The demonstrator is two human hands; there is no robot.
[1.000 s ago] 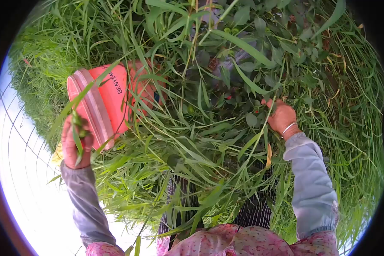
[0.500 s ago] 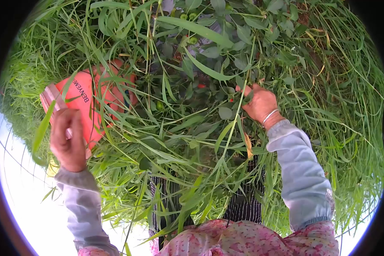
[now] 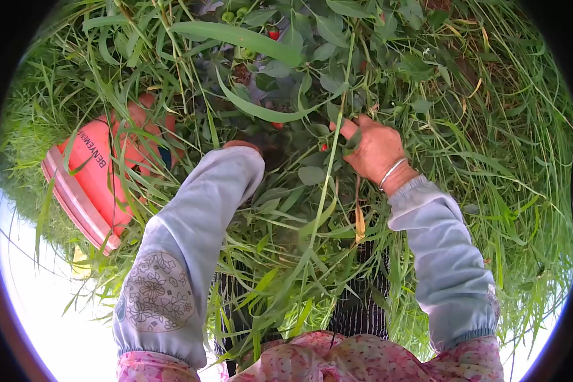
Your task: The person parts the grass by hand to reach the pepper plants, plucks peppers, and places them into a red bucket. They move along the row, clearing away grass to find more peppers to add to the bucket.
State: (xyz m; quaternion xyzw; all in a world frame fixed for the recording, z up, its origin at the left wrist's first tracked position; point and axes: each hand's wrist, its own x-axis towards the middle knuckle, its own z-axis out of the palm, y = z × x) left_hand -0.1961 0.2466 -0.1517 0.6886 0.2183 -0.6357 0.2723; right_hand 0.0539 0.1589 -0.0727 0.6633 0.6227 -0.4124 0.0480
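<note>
My right hand is among the leaves of a pepper plant, its fingers curled round a leafy stem. A silver bangle circles that wrist. Close to the fingertips hangs a small red pepper. My left hand reaches down into the foliage at the middle; only a bit by the cuff shows, and its fingers are hidden. Just beyond it a second red pepper peeks out between leaves. Farther up sit another red pepper and several green ones.
A salmon-red bucket with dark lettering leans in the grass on the left, partly covered by blades. Long grass crowds round the plant on all sides. One broad blade crosses the upper part of the view. My striped trouser legs stand below.
My left hand has swung from beside the bucket rightward into the plant's middle. My right hand still grips the foliage, slightly shifted. The view has moved, and more of the bucket's rim shows.
</note>
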